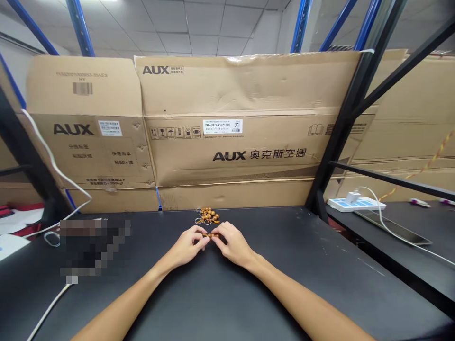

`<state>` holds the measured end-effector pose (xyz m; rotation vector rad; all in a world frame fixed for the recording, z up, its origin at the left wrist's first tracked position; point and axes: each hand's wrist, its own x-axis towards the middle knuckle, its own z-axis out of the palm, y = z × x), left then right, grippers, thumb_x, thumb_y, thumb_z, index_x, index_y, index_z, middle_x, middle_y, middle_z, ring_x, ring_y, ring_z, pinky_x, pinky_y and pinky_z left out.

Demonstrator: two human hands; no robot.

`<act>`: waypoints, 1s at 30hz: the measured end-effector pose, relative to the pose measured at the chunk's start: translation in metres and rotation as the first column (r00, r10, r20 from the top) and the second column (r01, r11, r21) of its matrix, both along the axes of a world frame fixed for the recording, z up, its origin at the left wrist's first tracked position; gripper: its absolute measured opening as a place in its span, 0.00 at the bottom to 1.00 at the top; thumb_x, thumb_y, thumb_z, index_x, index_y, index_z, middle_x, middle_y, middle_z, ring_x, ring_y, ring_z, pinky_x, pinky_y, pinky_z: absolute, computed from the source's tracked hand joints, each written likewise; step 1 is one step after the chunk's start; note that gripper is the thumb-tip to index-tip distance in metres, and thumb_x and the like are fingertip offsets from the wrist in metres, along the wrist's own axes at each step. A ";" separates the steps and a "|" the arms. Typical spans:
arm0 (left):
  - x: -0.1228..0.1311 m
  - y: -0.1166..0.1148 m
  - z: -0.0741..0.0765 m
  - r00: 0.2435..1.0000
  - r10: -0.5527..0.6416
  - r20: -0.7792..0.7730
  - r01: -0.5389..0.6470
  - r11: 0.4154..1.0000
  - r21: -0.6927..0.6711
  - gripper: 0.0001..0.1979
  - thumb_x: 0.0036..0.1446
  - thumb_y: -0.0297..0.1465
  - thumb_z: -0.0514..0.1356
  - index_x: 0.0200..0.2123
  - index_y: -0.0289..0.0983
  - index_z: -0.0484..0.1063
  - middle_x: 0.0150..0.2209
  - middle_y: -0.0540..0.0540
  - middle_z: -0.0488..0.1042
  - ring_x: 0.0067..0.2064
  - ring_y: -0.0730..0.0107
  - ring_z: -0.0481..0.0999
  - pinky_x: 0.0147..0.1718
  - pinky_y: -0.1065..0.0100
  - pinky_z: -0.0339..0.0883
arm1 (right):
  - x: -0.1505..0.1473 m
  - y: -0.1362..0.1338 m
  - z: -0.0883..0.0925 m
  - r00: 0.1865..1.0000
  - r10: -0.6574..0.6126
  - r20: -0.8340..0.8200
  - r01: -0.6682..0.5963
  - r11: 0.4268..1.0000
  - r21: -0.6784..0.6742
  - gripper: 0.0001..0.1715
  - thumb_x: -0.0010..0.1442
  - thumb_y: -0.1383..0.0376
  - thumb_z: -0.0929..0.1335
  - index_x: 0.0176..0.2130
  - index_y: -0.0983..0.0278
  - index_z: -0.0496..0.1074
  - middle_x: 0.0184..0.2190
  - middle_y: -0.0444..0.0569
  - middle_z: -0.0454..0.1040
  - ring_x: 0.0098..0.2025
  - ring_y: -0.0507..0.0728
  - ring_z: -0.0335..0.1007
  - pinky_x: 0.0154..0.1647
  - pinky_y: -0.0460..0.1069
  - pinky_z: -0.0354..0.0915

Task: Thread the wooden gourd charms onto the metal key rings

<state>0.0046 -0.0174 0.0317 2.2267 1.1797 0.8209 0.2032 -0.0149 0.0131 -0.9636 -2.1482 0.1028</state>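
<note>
Between both hands, low over the black table, is a small brown beaded piece point(211, 235), which looks like the keychains beyond it. My left hand point(188, 245) pinches its left end with thumb and fingers. The right end is gripped by my right hand point(232, 244), with thumb and forefinger closed on it. Fingers cover much of the piece, so its full shape is hidden. Just past the fingertips lies a small heap of brown beaded keychains point(209, 215) with metal rings.
A black table point(213, 298) spans the front, backed by cardboard panels point(234, 104). A blurred-out dark object point(92, 246) with a white cable point(50, 308) lies at left. On the right, past a black metal post point(337, 128), are a power strip point(355, 204) and a phone-like slab point(394, 227).
</note>
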 end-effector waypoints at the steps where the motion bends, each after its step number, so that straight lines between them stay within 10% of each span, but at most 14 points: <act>1: 0.000 0.000 0.000 1.000 0.013 0.006 -0.013 1.000 -0.004 0.22 0.61 0.42 0.52 0.23 0.36 0.74 0.43 0.46 0.71 0.31 0.72 0.70 0.34 0.70 0.66 | 0.000 -0.001 0.000 0.999 0.040 -0.002 -0.040 0.999 0.009 0.05 0.63 0.66 0.64 0.38 0.61 0.70 0.36 0.48 0.74 0.39 0.56 0.66 0.42 0.51 0.63; 8: -0.002 0.000 0.002 0.998 -0.055 -0.019 0.055 0.998 -0.006 0.17 0.60 0.41 0.53 0.29 0.37 0.76 0.46 0.45 0.69 0.31 0.74 0.69 0.31 0.71 0.65 | 0.001 0.004 0.000 0.988 -0.142 0.053 0.143 0.990 -0.006 0.04 0.61 0.67 0.66 0.36 0.62 0.71 0.35 0.49 0.73 0.38 0.57 0.67 0.40 0.52 0.62; 15: -0.001 0.000 0.001 1.000 -0.028 0.004 0.028 0.999 -0.025 0.21 0.61 0.42 0.51 0.25 0.35 0.74 0.44 0.45 0.69 0.30 0.74 0.70 0.33 0.70 0.67 | 0.000 0.000 0.002 0.999 0.009 0.049 -0.009 1.000 0.013 0.03 0.61 0.68 0.66 0.37 0.62 0.70 0.34 0.47 0.74 0.39 0.56 0.66 0.41 0.50 0.63; 23: -0.010 0.008 -0.010 0.980 0.092 -0.174 -0.033 0.948 0.317 0.09 0.61 0.35 0.54 0.39 0.40 0.72 0.48 0.44 0.69 0.49 0.59 0.68 0.52 0.57 0.61 | 0.007 0.011 -0.003 0.992 -0.127 0.024 0.127 0.992 0.018 0.10 0.61 0.69 0.64 0.43 0.61 0.70 0.42 0.51 0.72 0.44 0.59 0.66 0.44 0.54 0.64; 30: -0.023 0.018 -0.018 0.932 0.246 -0.266 -0.160 0.938 0.306 0.29 0.58 0.47 0.56 0.56 0.36 0.62 0.60 0.37 0.63 0.60 0.51 0.61 0.57 0.53 0.54 | 0.014 0.014 -0.001 0.965 -0.204 0.166 0.230 0.962 -0.151 0.25 0.59 0.57 0.67 0.54 0.64 0.67 0.56 0.57 0.66 0.59 0.64 0.58 0.56 0.60 0.56</act>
